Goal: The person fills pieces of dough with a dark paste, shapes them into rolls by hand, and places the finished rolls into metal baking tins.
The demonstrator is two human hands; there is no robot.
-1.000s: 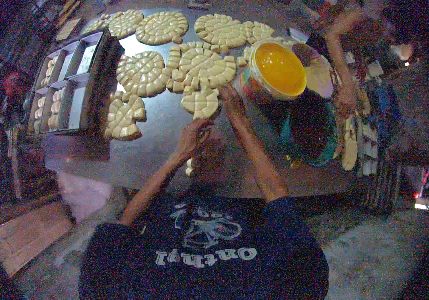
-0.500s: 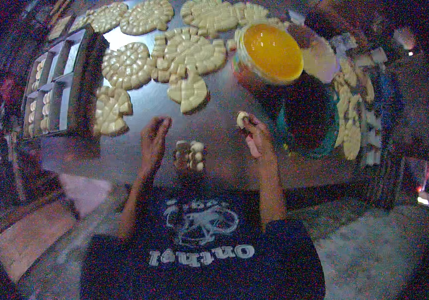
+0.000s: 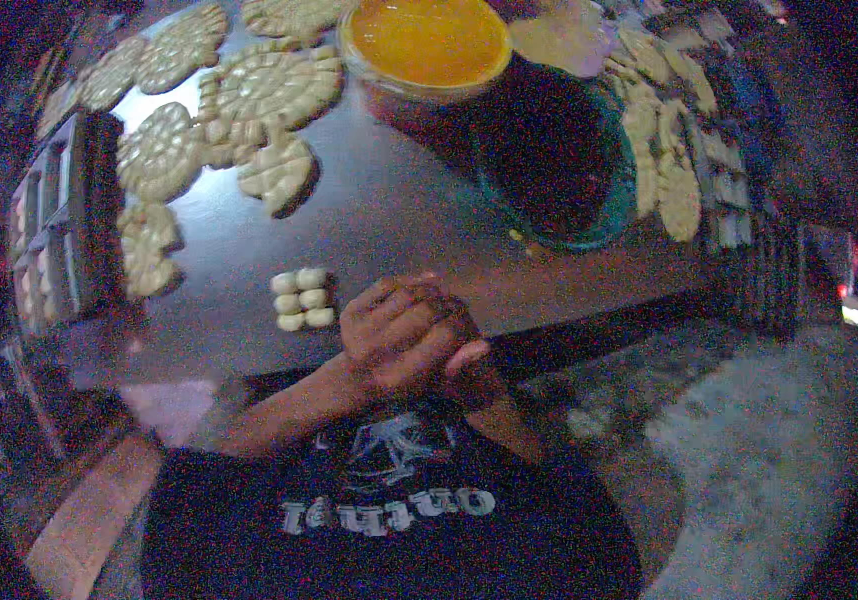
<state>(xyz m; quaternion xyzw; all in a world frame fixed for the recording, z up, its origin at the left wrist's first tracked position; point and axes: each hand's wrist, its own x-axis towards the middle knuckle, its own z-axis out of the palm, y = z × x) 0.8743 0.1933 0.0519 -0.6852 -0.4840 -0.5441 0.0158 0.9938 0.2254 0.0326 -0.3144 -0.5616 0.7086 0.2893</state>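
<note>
My left hand (image 3: 389,335) is closed over my right hand (image 3: 461,330), the two pressed together above the table's near edge. The fingers are folded, and whatever lies between the palms is hidden. Just left of them, several small pale dough balls (image 3: 303,299) sit in two touching columns on the metal table (image 3: 379,220). Farther off lies a smooth, pointed piece of shaped dough (image 3: 277,180), joined to a large round scored one (image 3: 274,90).
At the far side stands a tub of orange-yellow liquid (image 3: 429,45). Beside it is a teal basin (image 3: 614,215) with a dark inside. A compartmented box (image 3: 67,215) stands at the left. More shaped dough (image 3: 159,150) lies at the left, and flat pale pieces (image 3: 679,180) lie at the right.
My hands were apart, the right one holding a small piece of dough; now they are clasped together. The view has shifted, so the tub and dough shapes appear farther left.
</note>
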